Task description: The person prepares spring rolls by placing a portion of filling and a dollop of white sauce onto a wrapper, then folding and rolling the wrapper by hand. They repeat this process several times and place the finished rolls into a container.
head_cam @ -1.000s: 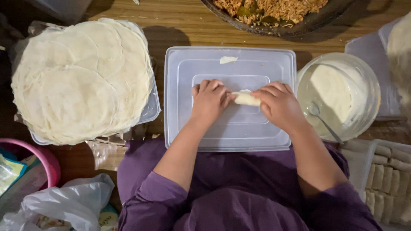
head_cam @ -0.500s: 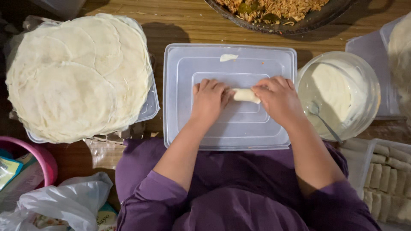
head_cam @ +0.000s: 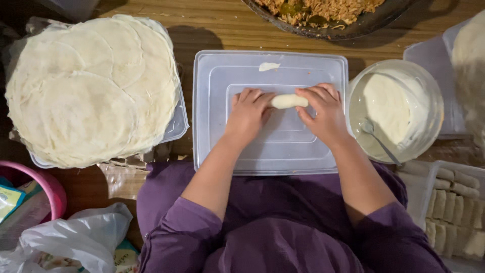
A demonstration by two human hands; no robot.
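On clear lid [head_cam: 217,151], pale roll [head_cam: 289,101] btwn both hands' fingers [head_cam: 255,96], touching.

Home kitchen prep spot: wooden table [head_cam: 227,25], wrapper stack [head_cam: 91,91], filling pan [head_cam: 328,15] (plus batter bowl [head_cam: 399,111]).

Warm, fairly dim light falls from above onto the middle of the scene, so the clear plastic lid [head_cam: 270,108] and the stack of pale wrappers [head_cam: 91,91] look bright while the corners sink into darkness (the upper left most of all). A soft shadow lies on the wooden counter [head_cam: 212,25] right of the stack. Focus is sharp centrally; the pale mass at the right edge [head_cam: 470,76] is blurred.
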